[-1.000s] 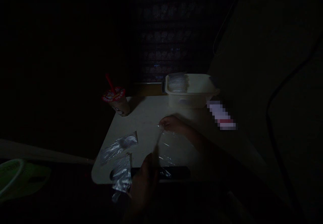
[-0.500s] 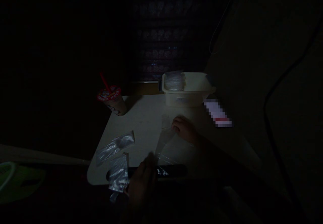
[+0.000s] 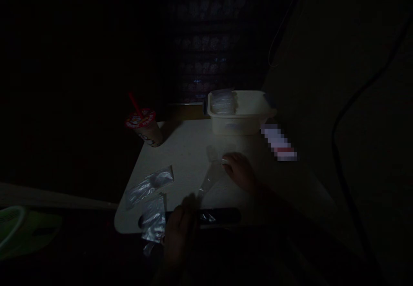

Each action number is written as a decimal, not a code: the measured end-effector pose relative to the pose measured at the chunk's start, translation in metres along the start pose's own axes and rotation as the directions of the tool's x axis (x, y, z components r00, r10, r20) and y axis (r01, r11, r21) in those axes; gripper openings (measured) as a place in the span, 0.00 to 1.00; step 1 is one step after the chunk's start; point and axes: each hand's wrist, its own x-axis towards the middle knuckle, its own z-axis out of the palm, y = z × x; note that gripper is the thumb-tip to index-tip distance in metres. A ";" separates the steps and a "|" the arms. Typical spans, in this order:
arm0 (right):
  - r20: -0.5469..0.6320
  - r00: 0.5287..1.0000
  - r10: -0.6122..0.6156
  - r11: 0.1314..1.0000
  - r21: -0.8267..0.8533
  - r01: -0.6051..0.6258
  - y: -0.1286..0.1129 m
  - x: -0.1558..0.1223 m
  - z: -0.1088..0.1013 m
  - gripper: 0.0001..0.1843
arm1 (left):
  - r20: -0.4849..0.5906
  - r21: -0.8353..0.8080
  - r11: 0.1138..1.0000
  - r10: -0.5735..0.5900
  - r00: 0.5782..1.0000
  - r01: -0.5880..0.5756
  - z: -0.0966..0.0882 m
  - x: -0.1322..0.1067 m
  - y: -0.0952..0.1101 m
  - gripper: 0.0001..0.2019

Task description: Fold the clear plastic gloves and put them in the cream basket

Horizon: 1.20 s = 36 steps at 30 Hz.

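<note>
Across the pale worktop, below a white plastic tub, a clear plastic film strip runs diagonally, far end pinched by the right hand. The left hand is too blurred to read its grip. A loosened pinch could drop the film.

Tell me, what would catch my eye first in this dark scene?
The pale table stands out in the gloom, with a clear plastic sheet running between the right hand and the left hand. Two crumpled shiny plastic bags lie at the table's front left. At the back sit a cream plastic tub and, at the left corner, a lidded cup with a red straw.
</note>
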 end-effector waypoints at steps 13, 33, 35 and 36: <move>-0.007 0.994 -0.111 0.991 0.068 0.111 -0.022 0.002 -0.014 0.14 | 0.276 0.165 0.965 0.151 0.949 -0.202 -0.017 0.030 0.002 0.26; 0.149 0.934 -0.326 0.930 -0.127 0.345 -0.002 -0.012 -0.003 0.26 | 0.411 0.359 0.812 0.306 0.859 -0.461 -0.008 0.017 0.002 0.28; 0.119 0.955 -0.273 0.945 -0.152 0.289 0.008 -0.008 -0.005 0.24 | 0.401 0.355 0.812 0.316 0.860 -0.464 -0.008 0.017 0.002 0.29; 0.093 0.967 -0.238 0.954 -0.161 0.251 0.013 -0.006 -0.008 0.22 | 0.397 0.348 0.815 0.320 0.860 -0.463 -0.009 0.017 0.002 0.28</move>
